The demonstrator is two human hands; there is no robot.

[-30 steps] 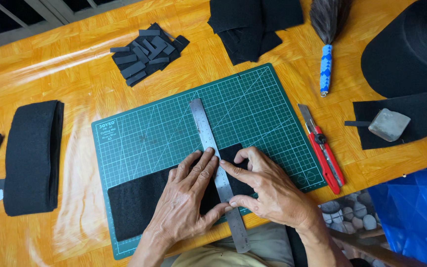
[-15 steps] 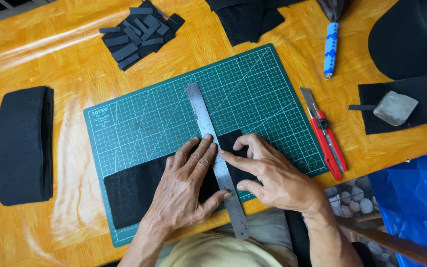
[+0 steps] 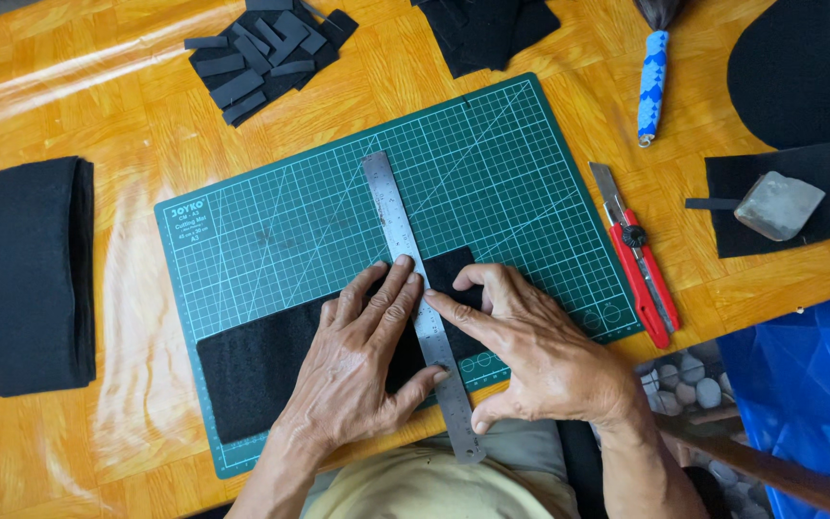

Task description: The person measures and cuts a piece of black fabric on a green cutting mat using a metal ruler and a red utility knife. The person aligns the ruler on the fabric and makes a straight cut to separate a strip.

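- Two hands are working over a green cutting mat (image 3: 338, 231) that is lying on an orange wooden surface (image 3: 98, 115).
- The left hand (image 3: 362, 370) is lying flat, fingers spread, pressing on a black felt strip (image 3: 252, 370) and touching the left edge of a steel ruler (image 3: 405, 255).
- The right hand (image 3: 545, 360) is resting just beside it, its forefinger lying across the ruler and its thumb curling under near the mat's front edge.
- Both hands are lying open and pressing down; neither is closing around anything.
- The ruler is running slantwise from the mat's middle down past its front edge, crossing the felt strip.
- The felt strip is lying along the mat's lower part, tilted, with its right end showing beyond the ruler.
- A red utility knife (image 3: 638, 264) is lying on the surface just right of the mat, untouched, blade extended.
- A blue patterned handle (image 3: 652, 82) is lying above the knife.
- A grey stone (image 3: 777, 205) is sitting on a sheet of black felt (image 3: 818, 178) at the far right.
- A heap of small black offcuts (image 3: 266, 53) is lying beyond the mat's far left corner.
- A thick stack of black felt (image 3: 36, 274) is standing well apart at the left.
- A blue plastic bag (image 3: 809, 384) is showing at the lower right.
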